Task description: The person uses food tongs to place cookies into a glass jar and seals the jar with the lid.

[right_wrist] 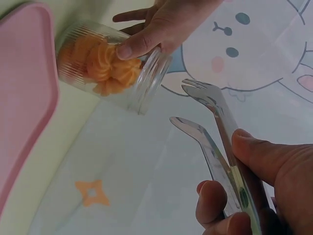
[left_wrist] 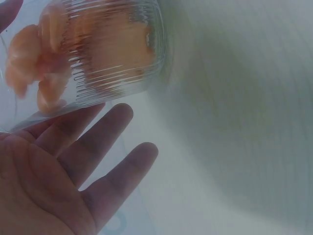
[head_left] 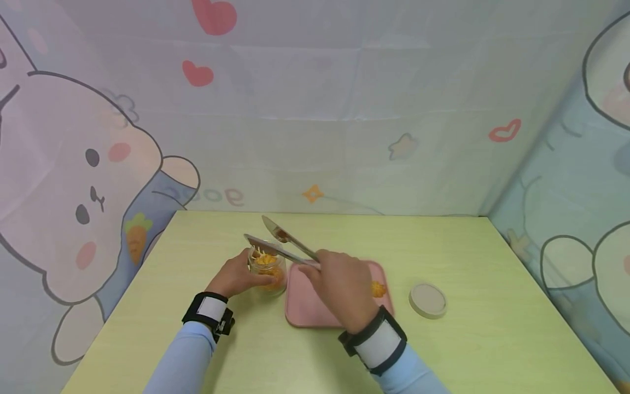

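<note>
On the table's left part stands a ribbed clear glass jar (head_left: 272,273) with orange swirled pieces, like piped cookies (right_wrist: 112,71), inside. My left hand (head_left: 241,278) holds the jar, thumb on the near side and fingers behind. Some of its fingers stretch past the glass in the left wrist view. In my right hand (head_left: 343,282) I grip metal tongs (right_wrist: 222,125), whose two tips are apart with nothing between them. Those tips hover over and beside the jar's mouth. Under the right hand lies a pink tray (head_left: 310,312), with an orange piece (head_left: 378,289) on its right side.
A round pale lid (head_left: 427,300) lies on the table (head_left: 472,339) right of the tray. Behind the table's far edge hangs a printed cloth backdrop (head_left: 315,137), and more printed cloth (head_left: 556,180) stands at the right.
</note>
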`<state>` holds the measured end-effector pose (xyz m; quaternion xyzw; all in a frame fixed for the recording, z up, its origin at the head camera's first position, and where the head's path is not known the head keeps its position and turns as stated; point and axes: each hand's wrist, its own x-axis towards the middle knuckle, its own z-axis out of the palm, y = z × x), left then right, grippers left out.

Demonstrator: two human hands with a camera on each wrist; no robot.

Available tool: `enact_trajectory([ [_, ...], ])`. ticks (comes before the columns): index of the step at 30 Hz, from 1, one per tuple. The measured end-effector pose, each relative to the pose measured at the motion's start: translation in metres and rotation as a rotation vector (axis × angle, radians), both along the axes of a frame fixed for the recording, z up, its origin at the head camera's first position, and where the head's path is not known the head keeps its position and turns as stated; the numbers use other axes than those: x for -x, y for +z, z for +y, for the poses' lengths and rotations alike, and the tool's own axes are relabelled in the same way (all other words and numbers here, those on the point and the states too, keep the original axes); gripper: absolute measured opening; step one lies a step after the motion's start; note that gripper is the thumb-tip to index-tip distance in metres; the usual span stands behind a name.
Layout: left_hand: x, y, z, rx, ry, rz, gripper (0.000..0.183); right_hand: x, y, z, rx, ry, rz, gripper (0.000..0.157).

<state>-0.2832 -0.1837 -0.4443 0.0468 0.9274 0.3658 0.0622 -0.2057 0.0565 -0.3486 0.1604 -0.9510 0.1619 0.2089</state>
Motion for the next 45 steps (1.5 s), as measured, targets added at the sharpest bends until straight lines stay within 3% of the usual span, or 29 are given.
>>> enact_trajectory([
  [20, -0.001, 0.001, 0.002, 0.033, 0.009, 0.014, 0.085, 0.000, -0.004, 0.019, -0.022, -0.055, 0.059, 0.041],
  [25, -0.001, 0.002, 0.002, 0.023, 0.009, 0.012, 0.092, -0.002, -0.007, 0.026, 0.002, -0.069, 0.071, 0.038],
  [33, 0.000, 0.000, 0.002, 0.032, -0.013, 0.036, 0.086, -0.006, -0.014, 0.040, 0.040, -0.119, 0.012, 0.037],
  [40, 0.002, -0.003, 0.002, 0.026, -0.012, 0.039, 0.087, -0.009, -0.019, 0.051, 0.092, -0.171, -0.108, 0.032],
  [45, 0.002, -0.002, 0.002, 0.027, -0.010, 0.037, 0.086, -0.012, -0.027, 0.061, 0.087, -0.197, -0.101, 0.030],
])
